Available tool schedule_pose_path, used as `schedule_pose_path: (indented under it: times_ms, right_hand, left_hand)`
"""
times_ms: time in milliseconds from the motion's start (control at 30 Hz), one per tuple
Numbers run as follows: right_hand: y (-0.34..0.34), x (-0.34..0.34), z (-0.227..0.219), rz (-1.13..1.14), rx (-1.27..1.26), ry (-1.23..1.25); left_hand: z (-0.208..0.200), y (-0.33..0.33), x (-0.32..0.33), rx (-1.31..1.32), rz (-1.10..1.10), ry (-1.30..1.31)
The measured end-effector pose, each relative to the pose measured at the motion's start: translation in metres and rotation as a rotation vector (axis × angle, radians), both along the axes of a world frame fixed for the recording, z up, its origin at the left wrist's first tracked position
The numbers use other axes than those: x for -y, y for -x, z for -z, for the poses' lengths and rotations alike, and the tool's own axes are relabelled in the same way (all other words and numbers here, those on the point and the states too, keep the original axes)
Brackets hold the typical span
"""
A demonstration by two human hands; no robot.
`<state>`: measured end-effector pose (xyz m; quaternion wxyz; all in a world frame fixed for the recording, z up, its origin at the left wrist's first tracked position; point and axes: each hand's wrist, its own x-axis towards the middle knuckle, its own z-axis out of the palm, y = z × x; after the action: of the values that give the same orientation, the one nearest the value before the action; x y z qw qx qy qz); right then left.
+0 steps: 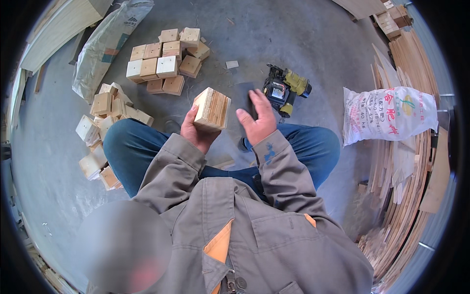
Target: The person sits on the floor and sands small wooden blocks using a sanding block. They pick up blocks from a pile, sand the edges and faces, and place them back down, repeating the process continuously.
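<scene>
My left hand is closed around a plywood block, its layered edges facing up and right. To its right, my right hand holds a dark, thin sheet that looks like sandpaper, between thumb and fingers. Part of the sheet is hidden by the fingers. Block and sheet are apart. Beyond my left hand, a group of similar wooden blocks lies close together on the floor, most with a small dark mark on top. A looser heap of blocks lies beside my left knee.
A black and yellow-green power tool lies on the floor beyond my right hand. At the right, a white printed sack rests on stacked wood strips. Another sack lies at the far left, near wooden boards.
</scene>
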<state>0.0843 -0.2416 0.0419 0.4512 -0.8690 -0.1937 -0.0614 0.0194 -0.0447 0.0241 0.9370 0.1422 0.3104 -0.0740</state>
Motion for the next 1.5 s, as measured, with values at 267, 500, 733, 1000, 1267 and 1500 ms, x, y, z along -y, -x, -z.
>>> schedule_pose_path:
  times_ms: [267, 500, 733, 1000, 1267, 1500]
  right_hand:
    - [0.039, -0.018, -0.018, -0.291, 0.180, 0.058]
    - [0.010, -0.026, -0.007, -0.162, 0.163, 0.089]
    - [-0.002, -0.020, 0.008, -0.120, 0.120, 0.098]
    - [0.029, -0.027, -0.016, -0.217, 0.164, 0.074]
    - [-0.002, -0.015, 0.007, -0.065, 0.048, 0.099]
    - [0.035, -0.023, -0.024, -0.263, 0.199, 0.079]
  left_hand:
    - [0.008, -0.003, -0.002, 0.108, -0.018, 0.020]
    - [0.011, 0.000, -0.001, 0.020, 0.101, 0.012]
    - [0.005, 0.003, 0.002, 0.025, 0.097, -0.033]
    - [0.008, 0.000, 0.001, 0.064, 0.065, -0.015]
    - [0.001, 0.002, 0.005, 0.033, 0.152, -0.062]
    - [0.011, -0.001, 0.000, 0.120, 0.099, 0.016]
